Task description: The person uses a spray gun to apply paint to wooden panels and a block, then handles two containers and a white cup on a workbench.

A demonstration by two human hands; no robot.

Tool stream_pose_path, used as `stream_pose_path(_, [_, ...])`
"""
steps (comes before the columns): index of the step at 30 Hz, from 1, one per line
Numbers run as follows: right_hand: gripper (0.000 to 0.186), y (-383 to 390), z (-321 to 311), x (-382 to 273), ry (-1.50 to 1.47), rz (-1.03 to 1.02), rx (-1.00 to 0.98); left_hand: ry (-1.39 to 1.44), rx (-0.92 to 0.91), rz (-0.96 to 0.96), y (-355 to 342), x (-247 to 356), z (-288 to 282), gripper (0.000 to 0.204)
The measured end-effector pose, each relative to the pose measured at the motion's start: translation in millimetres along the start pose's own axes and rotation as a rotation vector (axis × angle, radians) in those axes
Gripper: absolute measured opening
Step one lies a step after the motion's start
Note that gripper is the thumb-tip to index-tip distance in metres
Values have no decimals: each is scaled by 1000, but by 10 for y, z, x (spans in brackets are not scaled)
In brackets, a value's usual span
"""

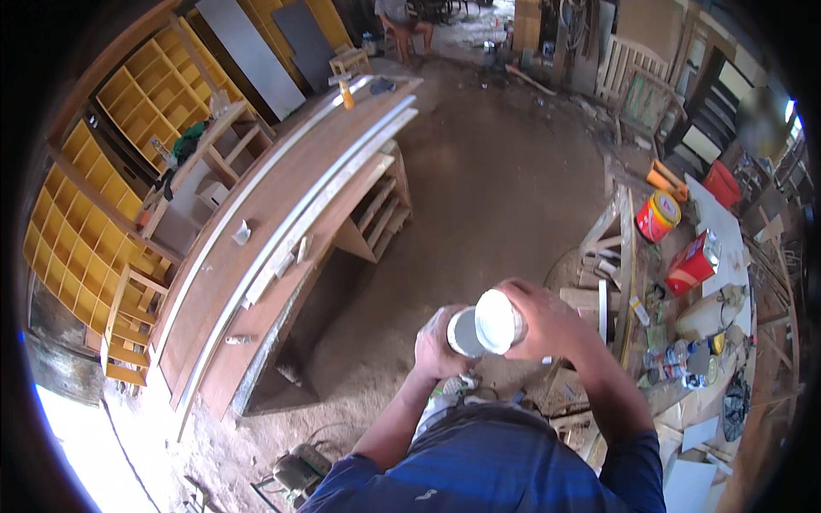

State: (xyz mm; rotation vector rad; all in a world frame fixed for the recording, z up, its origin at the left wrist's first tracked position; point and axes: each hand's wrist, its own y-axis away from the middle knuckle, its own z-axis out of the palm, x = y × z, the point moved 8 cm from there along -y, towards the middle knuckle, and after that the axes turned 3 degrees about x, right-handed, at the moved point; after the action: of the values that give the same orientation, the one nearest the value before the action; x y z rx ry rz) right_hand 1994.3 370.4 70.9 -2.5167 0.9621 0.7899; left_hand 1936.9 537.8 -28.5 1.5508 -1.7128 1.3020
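Near the bottom centre, my left hand (436, 342) grips a round container (466, 333) with a grey top or grey contents. My right hand (539, 321) is closed on a white round container (499, 322), held tilted right beside the grey one, overlapping its right side. Whether it is a lid or a tub, and whether anything pours between them, I cannot tell. Both are held in the air in front of my body.
A long plywood workbench (222, 333) with white strips runs along the left. A cluttered bench (710, 291) with a red-yellow bucket (658, 215) and red tin (693, 262) is at right. Yellow shelving (150, 73) lines the left wall. A person (400, 26) sits at the back.
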Motion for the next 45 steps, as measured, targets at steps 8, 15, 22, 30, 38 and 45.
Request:
stream_pose_path(8, [86,-26,-11,21,24,24,-45,26,-6,-28,-15,16,-23,73])
stream_pose_path(15, [84,-62,-21,19,67,9,-51,7,-8,-13,-48,-8,1,74])
stream_pose_path(22, [81,-95,-46,8,145,4,-51,24,10,5,-62,-27,7,72])
stream_pose_path(30, [80,-123,-38,3,186,3,-87,24,15,21,-76,-13,20,73])
stream_pose_path(38, [79,-136,-53,-16,256,5,-94,24,13,25,-112,-10,56,72])
stream_pose_path(45, [79,-108,-75,10,276,14,-71,34,2,26,-157,1,121,70])
